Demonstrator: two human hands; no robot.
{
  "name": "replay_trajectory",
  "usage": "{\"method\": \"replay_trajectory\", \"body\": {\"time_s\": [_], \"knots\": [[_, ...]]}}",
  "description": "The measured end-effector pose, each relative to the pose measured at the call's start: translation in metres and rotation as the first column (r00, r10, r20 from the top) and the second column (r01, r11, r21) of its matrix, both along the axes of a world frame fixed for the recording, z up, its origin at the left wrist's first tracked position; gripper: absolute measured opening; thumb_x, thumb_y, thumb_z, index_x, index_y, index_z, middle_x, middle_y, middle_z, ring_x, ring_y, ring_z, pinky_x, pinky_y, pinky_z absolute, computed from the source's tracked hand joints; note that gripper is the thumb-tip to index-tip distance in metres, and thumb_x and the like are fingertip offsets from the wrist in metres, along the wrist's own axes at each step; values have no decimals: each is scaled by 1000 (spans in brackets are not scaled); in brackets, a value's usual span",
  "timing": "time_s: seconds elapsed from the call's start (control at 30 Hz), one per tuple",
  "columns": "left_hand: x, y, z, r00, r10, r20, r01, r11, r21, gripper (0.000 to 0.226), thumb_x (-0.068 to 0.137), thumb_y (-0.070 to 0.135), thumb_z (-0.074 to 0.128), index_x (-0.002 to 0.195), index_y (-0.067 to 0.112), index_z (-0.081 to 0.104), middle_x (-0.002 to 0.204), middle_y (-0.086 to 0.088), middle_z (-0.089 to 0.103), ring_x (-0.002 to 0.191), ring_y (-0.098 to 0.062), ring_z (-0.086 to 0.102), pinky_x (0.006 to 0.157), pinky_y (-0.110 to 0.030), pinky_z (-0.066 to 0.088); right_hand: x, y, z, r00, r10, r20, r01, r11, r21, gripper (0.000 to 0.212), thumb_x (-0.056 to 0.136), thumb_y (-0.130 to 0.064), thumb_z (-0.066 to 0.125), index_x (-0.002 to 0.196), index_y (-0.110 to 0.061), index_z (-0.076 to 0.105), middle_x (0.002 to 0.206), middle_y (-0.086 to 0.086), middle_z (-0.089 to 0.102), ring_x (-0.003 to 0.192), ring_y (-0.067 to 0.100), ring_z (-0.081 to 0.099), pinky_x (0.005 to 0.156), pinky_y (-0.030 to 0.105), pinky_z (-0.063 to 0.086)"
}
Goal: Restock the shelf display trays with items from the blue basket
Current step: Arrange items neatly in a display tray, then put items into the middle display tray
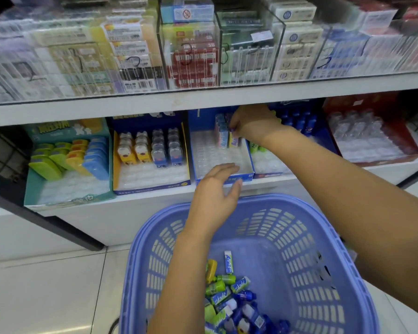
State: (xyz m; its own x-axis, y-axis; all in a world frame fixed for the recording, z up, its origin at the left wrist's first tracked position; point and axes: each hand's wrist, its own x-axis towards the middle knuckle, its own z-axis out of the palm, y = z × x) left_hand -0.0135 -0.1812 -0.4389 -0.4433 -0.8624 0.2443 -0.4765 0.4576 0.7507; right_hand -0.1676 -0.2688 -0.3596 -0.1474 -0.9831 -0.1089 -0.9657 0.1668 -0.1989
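Note:
A blue plastic basket (307, 239) sits low in front of the shelf, holding several small blue, green and yellow items (229, 297). My right hand (249, 121) reaches under the upper shelf and pinches a small purple packet (234, 139) at the back of the blue display tray (247, 175), next to blue packets (221, 133) standing there. My left hand (217, 191) hovers with relaxed fingers over the tray's front edge, holding nothing. Most of the tray's clear insert is unfilled.
Left of it stand a blue tray of bear-shaped items (152, 150) and a teal tray of coloured cases (68, 157). To the right are a tray with blue bottles (299, 121) and a red tray (372, 141). Clear boxes (191, 49) fill the upper shelf.

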Motion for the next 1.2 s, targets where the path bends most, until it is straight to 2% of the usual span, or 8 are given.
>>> {"method": "replay_trajectory", "body": {"time_s": [0.13,0.23,0.33,0.53,0.7,0.87,1.03,1.2], "knots": [[20,4,4,984,107,-143,-101,994,45,17,91,25,57,81,18,69,87,7,69,82,-3,62,74,-22,50,9,43,-12,999,22,-33,-30,971,-237,32,89,-18,55,120,-11,59,115,15,60,104,31,56,81,31,45],[33,13,-9,988,116,-98,-106,990,97,25,89,32,52,73,19,66,76,5,70,72,-7,64,65,-23,50,22,98,-35,978,109,177,-31,918,-394,23,85,-19,62,106,-10,65,98,12,63,86,27,59,77,32,44],[42,21,-47,987,49,152,-82,972,220,26,90,29,54,77,12,69,73,-7,70,74,-22,65,67,-33,49,34,133,-83,943,156,293,-111,980,-165,10,83,-21,64,86,-12,68,83,6,69,78,21,62,71,29,44],[61,62,-151,823,-217,524,-118,838,533,29,92,15,53,117,3,62,121,-18,62,113,-30,58,89,-34,46,26,162,-199,971,40,236,-152,863,481,46,88,-16,62,132,-16,50,129,8,56,116,24,54,90,28,41],[65,65,-189,766,-189,614,-250,793,556,47,94,26,53,137,9,44,137,-14,50,124,-31,49,103,-45,39,29,178,-259,945,84,317,-255,798,547,38,86,-5,55,123,-16,59,124,13,52,115,29,52,87,25,39],[67,71,-208,697,-74,713,-419,766,488,43,91,18,55,132,12,43,116,-12,65,117,-30,55,115,-54,12,36,183,-283,924,108,366,-306,783,541,29,75,-6,67,103,-11,66,107,9,67,101,24,60,76,23,40],[65,71,-214,700,-119,704,-371,782,501,30,89,30,62,105,6,60,100,-17,67,100,-32,61,99,-46,42,34,185,-287,897,67,436,-338,740,581,39,77,-13,74,111,-9,56,110,10,63,102,26,58,76,26,41],[61,69,-201,753,-98,651,-374,749,546,28,87,24,63,80,-2,60,74,-23,59,81,-33,62,80,-39,50,34,189,-280,906,62,419,-339,699,630,43,79,-13,75,117,-8,55,116,11,59,105,29,56,84,35,44]]}}
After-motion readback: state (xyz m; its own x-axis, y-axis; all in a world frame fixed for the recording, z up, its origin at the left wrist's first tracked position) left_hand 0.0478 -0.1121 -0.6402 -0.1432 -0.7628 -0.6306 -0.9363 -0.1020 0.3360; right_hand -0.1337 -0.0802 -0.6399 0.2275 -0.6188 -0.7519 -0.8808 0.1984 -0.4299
